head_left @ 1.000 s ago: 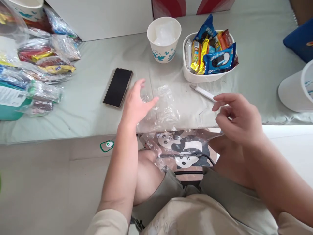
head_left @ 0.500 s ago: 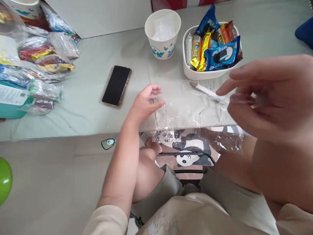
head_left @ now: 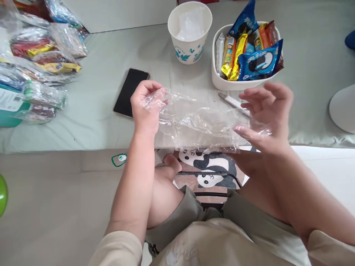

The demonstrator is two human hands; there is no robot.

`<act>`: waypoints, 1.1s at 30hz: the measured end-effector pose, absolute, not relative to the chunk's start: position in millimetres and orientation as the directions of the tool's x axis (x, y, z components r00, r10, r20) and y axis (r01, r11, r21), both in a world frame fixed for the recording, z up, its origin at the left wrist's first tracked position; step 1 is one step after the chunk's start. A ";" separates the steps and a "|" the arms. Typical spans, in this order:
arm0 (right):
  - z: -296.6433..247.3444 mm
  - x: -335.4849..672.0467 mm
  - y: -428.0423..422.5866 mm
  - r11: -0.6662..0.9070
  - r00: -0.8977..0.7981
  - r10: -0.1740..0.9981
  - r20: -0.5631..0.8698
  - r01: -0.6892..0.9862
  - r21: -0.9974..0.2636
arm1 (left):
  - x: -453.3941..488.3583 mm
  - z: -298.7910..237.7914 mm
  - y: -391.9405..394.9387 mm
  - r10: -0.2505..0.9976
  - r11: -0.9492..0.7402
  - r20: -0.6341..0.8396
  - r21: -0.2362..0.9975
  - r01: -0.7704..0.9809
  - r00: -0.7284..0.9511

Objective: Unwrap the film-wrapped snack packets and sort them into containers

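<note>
A crinkled clear plastic bag (head_left: 196, 123) stretches between my hands above the table's front edge. My left hand (head_left: 149, 101) is closed on its left end, near the phone. On the other side, my right hand (head_left: 266, 114) has its fingers spread apart from the thumb, and the plastic's right end lies against the thumb and palm. Just behind those fingers a white utility knife (head_left: 233, 101) lies on the table, its rear part hidden by my right hand.
A white bin of wrapped snacks (head_left: 230, 85) and a paper cup (head_left: 184, 46) holding translucent plastic stand farther back. A black phone (head_left: 124, 92) lies at left. Packaged snacks (head_left: 41, 66) are piled at far left. A white rounded object (head_left: 344, 109) sits at the right edge.
My left hand has moved left and closed on the plastic. My right hand has come down and inward, its fingers spreading. The bag is now raised and stretched wider.
</note>
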State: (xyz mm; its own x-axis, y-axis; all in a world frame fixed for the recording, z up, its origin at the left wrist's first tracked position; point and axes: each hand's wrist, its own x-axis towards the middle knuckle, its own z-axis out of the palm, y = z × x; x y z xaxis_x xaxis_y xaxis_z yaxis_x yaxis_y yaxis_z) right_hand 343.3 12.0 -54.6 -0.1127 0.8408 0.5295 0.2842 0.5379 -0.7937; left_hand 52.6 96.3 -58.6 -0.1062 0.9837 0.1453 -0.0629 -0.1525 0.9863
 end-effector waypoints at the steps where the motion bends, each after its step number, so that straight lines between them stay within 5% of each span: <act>1: -59.3 342.5 13.6 0.512 -0.105 0.855 0.508 0.324 -0.796 | 52.7 -56.9 96.2 0.989 -0.120 0.110 0.988 -0.095 -0.104; 5: -61.6 336.1 19.3 0.475 -0.106 0.861 0.498 0.518 -0.711 | 50.1 -48.3 94.3 0.993 -0.053 0.035 0.986 -0.159 -0.117; 12: -58.2 337.3 20.2 0.326 0.017 0.926 0.377 0.469 -0.821 | 28.9 -47.2 74.6 0.964 0.261 -0.261 0.965 -0.015 0.044; 16: -60.9 342.0 20.7 0.323 0.011 0.934 0.357 0.401 -0.857 | 25.1 -56.2 66.9 0.984 0.172 -0.175 0.978 0.116 0.017; 19: -63.3 343.8 21.7 0.372 -0.066 0.922 0.381 0.421 -0.827 | 26.8 -59.0 68.3 0.995 0.095 -0.094 0.993 0.066 -0.020; 25: -64.9 350.0 21.3 0.454 -0.196 0.890 0.411 0.459 -0.764 | 27.7 -47.6 72.2 0.952 0.302 -0.304 0.952 -0.058 -0.027; 33: -77.0 351.9 22.3 0.395 -0.075 0.914 0.398 0.382 -0.835 | 16.2 -59.2 81.8 0.940 0.325 -0.339 0.917 -0.230 -0.023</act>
State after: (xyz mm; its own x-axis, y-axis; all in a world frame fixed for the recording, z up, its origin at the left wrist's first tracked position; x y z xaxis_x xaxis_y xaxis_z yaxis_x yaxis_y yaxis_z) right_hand 351.9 22.3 -77.0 -0.0754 0.9143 0.3979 0.3823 0.3950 -0.8354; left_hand 16.2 81.8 -59.2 -0.0226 0.9405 -0.3391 -0.2304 0.3252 0.9172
